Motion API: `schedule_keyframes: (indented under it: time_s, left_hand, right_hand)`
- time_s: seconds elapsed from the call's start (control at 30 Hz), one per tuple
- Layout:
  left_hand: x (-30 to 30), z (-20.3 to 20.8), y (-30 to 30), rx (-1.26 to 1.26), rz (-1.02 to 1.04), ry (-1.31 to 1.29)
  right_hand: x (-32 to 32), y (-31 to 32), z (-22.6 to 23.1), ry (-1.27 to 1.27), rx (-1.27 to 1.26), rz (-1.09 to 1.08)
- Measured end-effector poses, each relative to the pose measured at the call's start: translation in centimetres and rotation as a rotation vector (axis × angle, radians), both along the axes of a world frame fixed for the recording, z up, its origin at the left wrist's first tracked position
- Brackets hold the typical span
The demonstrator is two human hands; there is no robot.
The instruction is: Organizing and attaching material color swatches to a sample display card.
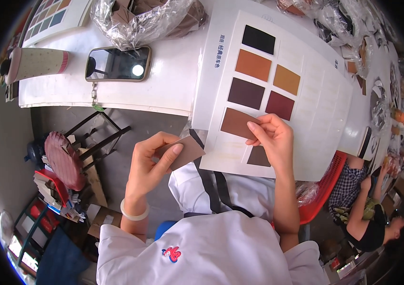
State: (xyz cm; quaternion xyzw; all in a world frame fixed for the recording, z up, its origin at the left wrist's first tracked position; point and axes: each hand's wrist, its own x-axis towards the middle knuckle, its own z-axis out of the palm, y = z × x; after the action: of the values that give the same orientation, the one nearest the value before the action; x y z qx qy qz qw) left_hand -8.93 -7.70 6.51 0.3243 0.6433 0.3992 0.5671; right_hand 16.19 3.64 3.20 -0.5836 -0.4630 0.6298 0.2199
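Observation:
My left hand (152, 161) is closed around a grey-brown swatch (187, 153), its thumb lying on top; whether several are stacked there I cannot tell. On the white sample board (316, 109), my right hand (273, 137) pinches the right corner of a brown swatch (237, 122). Above that piece sit a dark purple swatch (246, 93), an orange-brown swatch (253, 65) and a black swatch (259, 39). A mustard swatch (286, 80) and a dark red swatch (280, 104) form the second column. Below my right fingers, a dark brown swatch (259, 156) is partly covered.
A phone (118, 64) with a hanging charm and a tumbler (40, 65) lie on the white table (164, 95). Behind them is a plastic bag of brown pieces (149, 19). A padded stool (64, 159) stands at left; a person (363, 209) is at right.

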Motion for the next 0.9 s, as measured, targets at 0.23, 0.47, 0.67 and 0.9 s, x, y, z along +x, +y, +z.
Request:
schedule_keyframes:
  time_s: [0.23,0.47,0.67,0.9]
  left_hand:
    - [1.1,-0.9,1.2,0.13,-0.157,0.091]
    - [3.7,-1.5,3.1,0.306,-0.284,0.178]
    - [4.7,-2.5,3.9,0.311,-0.366,0.312]
    - [4.8,-1.9,3.8,0.292,-0.387,0.382]
  right_hand:
    - [-0.5,0.1,0.1,-0.038,-0.005,0.008]
    - [-0.8,0.2,0.3,-0.057,-0.001,0.008]
    - [-0.7,-0.2,0.2,-0.066,0.073,0.005]
    - [-0.6,-1.2,-0.2,-0.098,0.219,-0.016]
